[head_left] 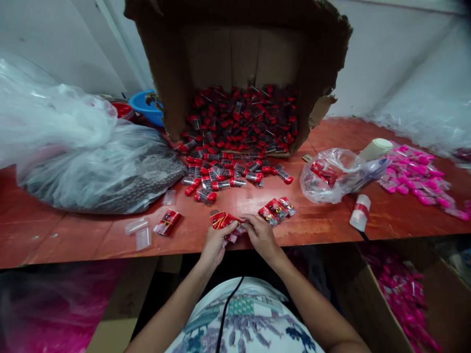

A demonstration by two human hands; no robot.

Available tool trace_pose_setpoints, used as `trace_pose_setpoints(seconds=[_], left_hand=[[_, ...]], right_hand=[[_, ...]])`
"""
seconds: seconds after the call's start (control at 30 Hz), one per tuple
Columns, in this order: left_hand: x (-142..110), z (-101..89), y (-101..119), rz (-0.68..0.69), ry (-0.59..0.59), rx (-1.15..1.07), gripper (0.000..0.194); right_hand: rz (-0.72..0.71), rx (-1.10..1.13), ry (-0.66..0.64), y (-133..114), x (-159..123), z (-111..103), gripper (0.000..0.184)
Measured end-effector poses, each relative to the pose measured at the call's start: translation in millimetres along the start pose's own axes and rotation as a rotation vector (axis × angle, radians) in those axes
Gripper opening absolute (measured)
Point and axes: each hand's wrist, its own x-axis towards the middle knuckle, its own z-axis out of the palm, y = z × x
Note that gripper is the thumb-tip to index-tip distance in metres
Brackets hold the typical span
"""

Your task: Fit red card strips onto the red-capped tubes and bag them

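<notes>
Over the table's front edge, my left hand point(215, 241) pinches a few small red printed packets point(223, 220), fanned out. My right hand point(262, 236) has its fingertips closed at the right end of the same packets. Just right of my hands lies a row of several red and clear packets point(277, 211). A stack of red packets point(168, 222) rests to the left, beside empty clear plastic tubes point(143, 239). Past my hands spreads a pile of small clear containers with red caps point(224, 174), dark contents inside.
A torn cardboard box point(327, 63) lies on its side, spilling red-capped containers. Left is a large plastic bag of dark beads point(110, 171), with a blue basin point(147, 105) behind. Right are a clear bag point(324, 184), a red-banded roll point(360, 213) and pink-capped items point(415, 176).
</notes>
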Motion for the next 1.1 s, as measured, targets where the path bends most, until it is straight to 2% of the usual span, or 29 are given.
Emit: trace_pose_setpoints(seconds=[0.17, 0.3, 0.4, 0.47, 0.53, 0.63, 0.77, 0.87, 0.97, 1.03, 1.1], left_hand=[[3, -8.5, 10, 0.043, 0.045, -0.097, 0.026], [11, -18.2, 21, 0.116, 0.116, -0.189, 0.024], [15, -24.6, 28, 0.079, 0.167, -0.271, 0.02], [16, -27.6, 31, 0.021, 0.192, -0.326, 0.015], [16, -30.1, 33, -0.032, 0.205, -0.376, 0.012], [16, -33.5, 35, -0.092, 0.201, -0.423, 0.012], [18, -33.8, 37, -0.165, 0.205, -0.41, 0.013], [21, -28.3, 35, -0.187, 0.196, -0.409, 0.013], [23, -19.6, 30, -0.212, 0.171, -0.403, 0.013], [23, -13.6, 25, -0.235, 0.164, -0.386, 0.014], [23, -8.8, 20, -0.253, 0.157, -0.368, 0.014]], right_hand=[[-0.072, -0.203, -0.124, -4, 15, 2, 0.034], [-0.071, -0.27, -0.159, 10, 57, 4, 0.031], [0.016, -0.414, -0.05, 26, 98, 10, 0.036], [0.093, -0.543, -0.08, 31, 117, 17, 0.046], [0.13, -0.652, -0.139, 30, 122, 25, 0.054], [0.15, -0.747, -0.199, 19, 106, 30, 0.043], [0.082, -0.691, -0.243, 8, 60, 16, 0.027], [-0.004, -0.435, -0.218, 11, 30, 2, 0.027], [-0.059, -0.163, -0.122, 19, 9, -8, 0.025], [-0.041, -0.04, -0.065, 23, -2, -9, 0.024], [0.068, 0.084, -0.014, 25, -10, -7, 0.024]])
